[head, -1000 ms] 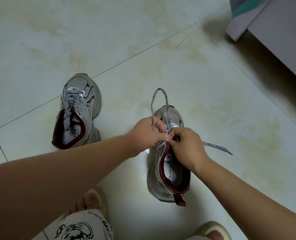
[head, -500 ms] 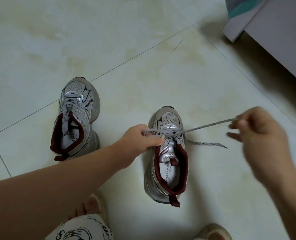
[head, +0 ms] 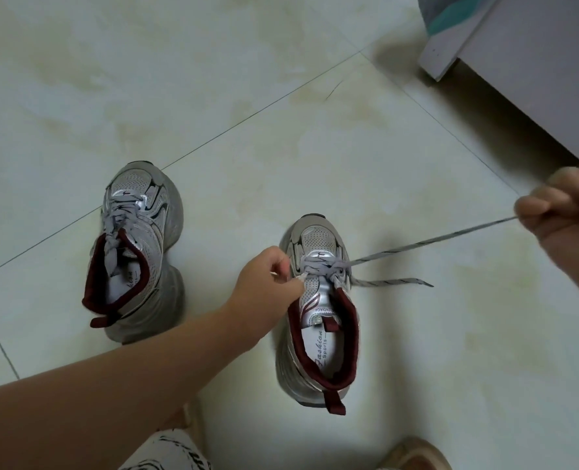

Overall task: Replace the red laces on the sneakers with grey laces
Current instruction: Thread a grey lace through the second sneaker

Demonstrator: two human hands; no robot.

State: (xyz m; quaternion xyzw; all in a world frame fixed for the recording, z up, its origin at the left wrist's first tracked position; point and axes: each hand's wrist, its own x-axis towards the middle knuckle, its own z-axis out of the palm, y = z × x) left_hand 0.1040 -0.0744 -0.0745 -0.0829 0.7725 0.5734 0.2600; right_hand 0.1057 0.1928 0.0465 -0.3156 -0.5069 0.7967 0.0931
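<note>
We are looking down at two silver-grey mesh sneakers with dark red collars standing on the pale, glossy tiled floor [head: 281,137]. The right sneaker [head: 318,310] is sitting in the middle, toe pointing away from us; the left sneaker [head: 135,252] is standing well apart to its left, already laced in grey with its lace ends tucked toward the opening. Our left hand [head: 267,283] is resting against the near sneaker's left side, its fingers curled and pinching at the eyelet edge, though exactly what they are pinching is hard to make out. Our right hand [head: 566,212] is blurred and partly cut off by the frame's right edge; its fingers are curling round the grey flat lace with dark flecks [head: 427,244], which is running taut from the lowest eyelets up to that hand. The lace's other end is lying loose on the floor just right of the shoe. A grey cabinet corner [head: 518,62] is cut off at the upper right, and patterned fabric on a knee [head: 169,452] and a beige slipper [head: 413,456] are showing only in part along the bottom edge.
</note>
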